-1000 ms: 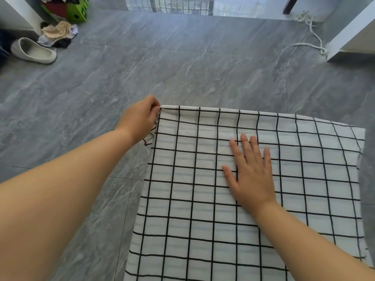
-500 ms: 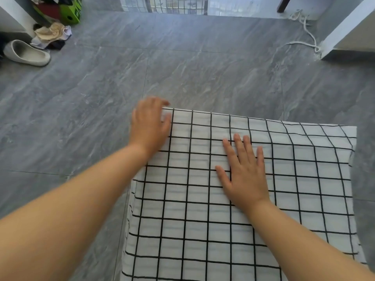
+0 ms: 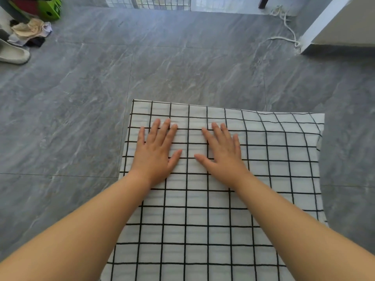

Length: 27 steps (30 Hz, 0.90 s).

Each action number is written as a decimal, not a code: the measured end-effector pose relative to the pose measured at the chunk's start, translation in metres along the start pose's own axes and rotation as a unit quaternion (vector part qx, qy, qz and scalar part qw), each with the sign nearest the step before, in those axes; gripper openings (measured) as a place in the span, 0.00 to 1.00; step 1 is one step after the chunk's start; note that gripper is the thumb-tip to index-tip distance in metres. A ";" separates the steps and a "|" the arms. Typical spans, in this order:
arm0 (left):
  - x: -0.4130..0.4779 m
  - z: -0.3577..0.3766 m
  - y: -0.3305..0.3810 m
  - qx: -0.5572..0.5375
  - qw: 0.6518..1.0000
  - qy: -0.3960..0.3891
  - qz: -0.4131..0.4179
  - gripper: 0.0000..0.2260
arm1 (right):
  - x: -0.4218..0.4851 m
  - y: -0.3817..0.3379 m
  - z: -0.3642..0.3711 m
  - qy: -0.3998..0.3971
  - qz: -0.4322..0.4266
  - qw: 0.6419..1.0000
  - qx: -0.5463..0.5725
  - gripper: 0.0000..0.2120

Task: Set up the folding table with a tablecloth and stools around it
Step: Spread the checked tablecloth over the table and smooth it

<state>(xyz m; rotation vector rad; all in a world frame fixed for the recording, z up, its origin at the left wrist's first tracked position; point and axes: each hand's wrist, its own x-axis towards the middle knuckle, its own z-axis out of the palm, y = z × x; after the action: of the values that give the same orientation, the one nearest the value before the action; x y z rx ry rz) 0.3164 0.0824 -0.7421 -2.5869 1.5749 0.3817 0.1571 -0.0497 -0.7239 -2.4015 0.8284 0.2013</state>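
A white tablecloth (image 3: 274, 159) with a black grid pattern lies spread over the folding table, hiding the tabletop completely and hanging over its left and right edges. My left hand (image 3: 156, 153) rests flat on the cloth, palm down, fingers spread, near the far left part. My right hand (image 3: 223, 153) lies flat beside it, palm down, fingers apart. Neither hand grips anything. No stools are in view.
Grey marble-look floor tiles (image 3: 182, 67) surround the table. At the far left lie a pale slipper (image 3: 14, 54), a heap of cloths (image 3: 30, 31) and a green box (image 3: 48, 8). A white cord (image 3: 286, 31) trails to a white furniture corner (image 3: 324, 27) at the far right.
My left hand let go of the cloth's far left corner and came onto the tabletop, now lying flat beside my right hand. The camera view shifted slightly.
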 end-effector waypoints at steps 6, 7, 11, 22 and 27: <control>-0.016 -0.016 0.032 -0.005 0.999 0.029 -0.033 0.30 | -0.056 0.074 -0.033 0.189 0.080 0.976 -0.075 0.27; -0.024 -0.015 0.045 -0.028 0.998 0.054 -0.016 0.30 | -0.065 0.088 -0.034 0.170 0.125 0.974 -0.088 0.29; -0.056 0.011 0.103 -0.040 0.996 0.012 0.082 0.31 | -0.074 0.129 -0.046 0.052 0.204 0.972 -0.107 0.34; -0.048 0.019 0.114 0.001 0.998 -0.026 0.065 0.33 | -0.061 0.150 -0.060 -0.008 0.186 0.975 -0.118 0.36; -0.051 0.020 0.123 0.006 0.998 -0.029 0.064 0.34 | -0.069 0.154 -0.065 -0.024 0.183 0.971 -0.151 0.37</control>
<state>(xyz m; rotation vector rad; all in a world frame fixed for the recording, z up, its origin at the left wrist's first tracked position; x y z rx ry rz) 0.1823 0.0737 -0.7415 -2.4494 1.7220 0.4521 0.0061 -0.1488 -0.7227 -2.4846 1.2958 0.5635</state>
